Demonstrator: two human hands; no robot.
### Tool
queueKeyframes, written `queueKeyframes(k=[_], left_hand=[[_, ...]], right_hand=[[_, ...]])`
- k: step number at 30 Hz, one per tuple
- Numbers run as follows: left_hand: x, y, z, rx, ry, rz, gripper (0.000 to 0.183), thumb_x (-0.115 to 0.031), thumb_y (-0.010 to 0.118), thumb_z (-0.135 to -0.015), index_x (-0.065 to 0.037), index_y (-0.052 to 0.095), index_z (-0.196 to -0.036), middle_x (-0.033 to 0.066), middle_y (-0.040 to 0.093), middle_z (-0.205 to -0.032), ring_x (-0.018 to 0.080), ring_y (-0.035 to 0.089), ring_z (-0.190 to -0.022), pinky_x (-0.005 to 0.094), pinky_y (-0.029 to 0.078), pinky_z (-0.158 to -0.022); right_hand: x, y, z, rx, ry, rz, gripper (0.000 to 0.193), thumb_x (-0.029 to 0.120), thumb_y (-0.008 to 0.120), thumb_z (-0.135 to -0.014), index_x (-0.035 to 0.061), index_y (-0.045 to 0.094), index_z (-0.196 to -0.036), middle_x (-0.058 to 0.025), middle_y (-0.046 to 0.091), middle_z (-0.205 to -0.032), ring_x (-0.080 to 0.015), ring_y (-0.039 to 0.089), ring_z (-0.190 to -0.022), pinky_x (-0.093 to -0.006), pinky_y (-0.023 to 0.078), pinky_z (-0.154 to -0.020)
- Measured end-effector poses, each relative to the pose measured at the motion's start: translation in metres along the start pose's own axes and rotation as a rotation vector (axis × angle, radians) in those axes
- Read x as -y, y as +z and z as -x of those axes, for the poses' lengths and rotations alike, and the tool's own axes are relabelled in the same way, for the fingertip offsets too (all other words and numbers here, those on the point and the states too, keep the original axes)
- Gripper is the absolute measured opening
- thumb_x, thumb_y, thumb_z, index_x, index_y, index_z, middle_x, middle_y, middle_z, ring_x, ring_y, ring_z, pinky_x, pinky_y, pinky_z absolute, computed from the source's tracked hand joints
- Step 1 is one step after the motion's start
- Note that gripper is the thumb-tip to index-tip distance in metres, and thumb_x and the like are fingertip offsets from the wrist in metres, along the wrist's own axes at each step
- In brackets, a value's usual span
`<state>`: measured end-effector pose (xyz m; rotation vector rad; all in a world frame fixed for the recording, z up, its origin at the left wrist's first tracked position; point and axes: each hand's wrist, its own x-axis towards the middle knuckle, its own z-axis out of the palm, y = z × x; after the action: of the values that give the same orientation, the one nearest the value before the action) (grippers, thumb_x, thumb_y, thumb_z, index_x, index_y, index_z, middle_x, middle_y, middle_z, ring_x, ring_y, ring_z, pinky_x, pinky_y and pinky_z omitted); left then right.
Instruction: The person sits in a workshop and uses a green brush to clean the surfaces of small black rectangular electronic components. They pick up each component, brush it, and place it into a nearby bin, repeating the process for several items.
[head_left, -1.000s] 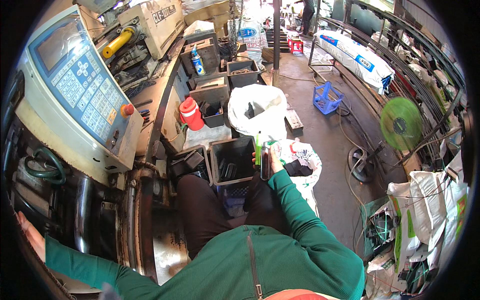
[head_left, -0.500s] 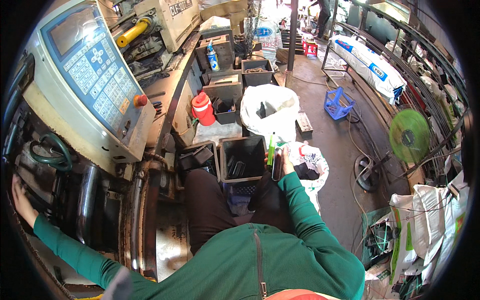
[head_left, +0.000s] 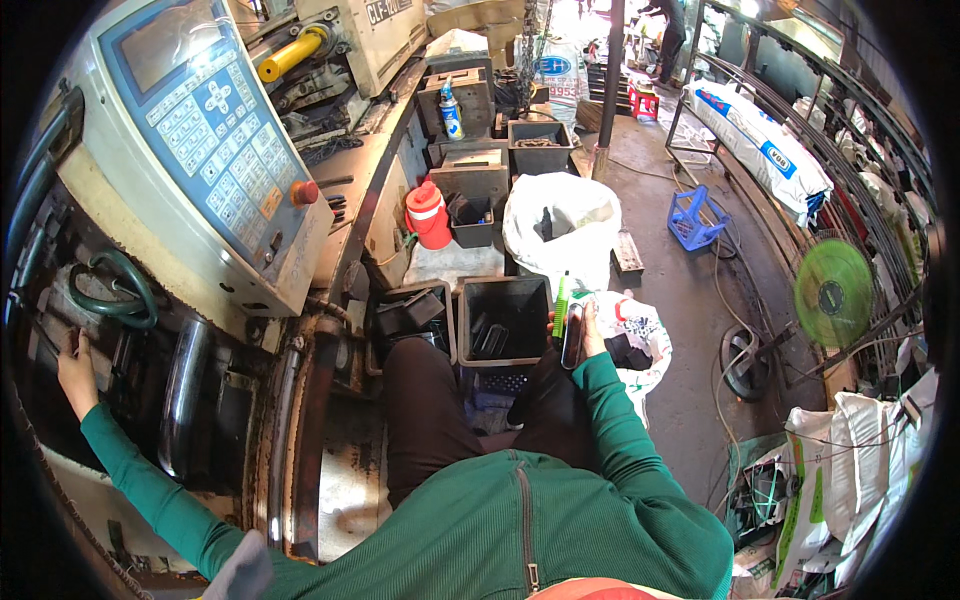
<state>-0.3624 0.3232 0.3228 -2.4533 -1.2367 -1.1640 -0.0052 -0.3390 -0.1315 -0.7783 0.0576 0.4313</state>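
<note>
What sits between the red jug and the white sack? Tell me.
A dark open bin holding black parts stands between the red jug and the white sack, in the head view.

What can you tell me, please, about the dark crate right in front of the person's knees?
The dark crate is a rectangular open-topped bin, apparently grey plastic, standing upright on the floor between a similar bin and a white sack. A few dark pieces lie inside at its bottom. The right hand, holding a dark object, hovers at its right rim.

The person is wearing a green ribbed top (head_left: pixel 500 530) with long sleeves, a front zip (head_left: pixel 524 520) and dark trousers (head_left: pixel 425 420).
</note>
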Motion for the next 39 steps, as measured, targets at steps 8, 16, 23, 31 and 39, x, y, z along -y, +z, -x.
queueKeyframes(k=[8, 16, 23, 31, 39], left_hand=[[0.007, 0.008, -0.011, -0.016, 0.053, 0.025, 0.044, -0.034, 0.054, -0.092, -0.004, 0.058, -0.123, 0.0262, 0.063, -0.108, 0.0381, 0.060, -0.105, 0.0412, 0.046, -0.087], [0.011, 0.011, -0.017, -0.025, 0.020, -0.074, 0.045, -0.034, 0.057, -0.090, 0.002, 0.060, -0.117, 0.0263, 0.063, -0.108, 0.0392, 0.059, -0.105, 0.0420, 0.046, -0.088], [-0.002, 0.021, -0.013, 0.017, 0.054, -0.050, 0.043, -0.030, 0.058, -0.091, 0.001, 0.058, -0.121, 0.0232, 0.062, -0.115, 0.0355, 0.059, -0.109, 0.0386, 0.045, -0.091], [-0.036, 0.007, 0.010, 0.105, 0.051, -0.244, 0.052, -0.040, 0.061, -0.085, 0.003, 0.062, -0.113, 0.0293, 0.062, -0.105, 0.0404, 0.060, -0.101, 0.0444, 0.046, -0.089], [-0.104, -0.008, 0.048, 0.316, 0.061, -0.327, 0.050, -0.047, 0.065, -0.080, -0.001, 0.068, -0.100, 0.0226, 0.066, -0.100, 0.0379, 0.063, -0.098, 0.0458, 0.049, -0.085]], right_hand=[[0.003, 0.001, 0.003, -0.001, 0.020, 0.017, 0.078, 0.067, 0.037, -0.090, -0.0049, 0.059, -0.111, -0.0135, 0.066, -0.096, -0.0222, 0.065, -0.082, -0.0359, 0.056, -0.072], [0.001, 0.001, 0.002, -0.008, 0.008, 0.034, 0.078, 0.067, 0.037, -0.090, -0.0048, 0.058, -0.111, -0.0133, 0.066, -0.097, -0.0213, 0.065, -0.082, -0.0356, 0.056, -0.072], [0.003, -0.004, 0.001, 0.023, 0.030, 0.036, 0.079, 0.067, 0.035, -0.090, -0.0053, 0.058, -0.111, -0.0144, 0.065, -0.098, -0.0214, 0.065, -0.083, -0.0353, 0.055, -0.073], [-0.011, -0.008, -0.014, 0.013, 0.062, 0.035, 0.079, 0.069, 0.034, -0.089, -0.0030, 0.057, -0.114, -0.0137, 0.065, -0.097, -0.0237, 0.062, -0.079, -0.0356, 0.052, -0.071], [-0.005, -0.015, -0.011, -0.098, -0.003, 0.086, 0.073, 0.074, 0.046, -0.081, 0.0057, 0.061, -0.103, -0.0044, 0.064, -0.095, -0.0217, 0.058, -0.080, -0.0349, 0.047, -0.068]])
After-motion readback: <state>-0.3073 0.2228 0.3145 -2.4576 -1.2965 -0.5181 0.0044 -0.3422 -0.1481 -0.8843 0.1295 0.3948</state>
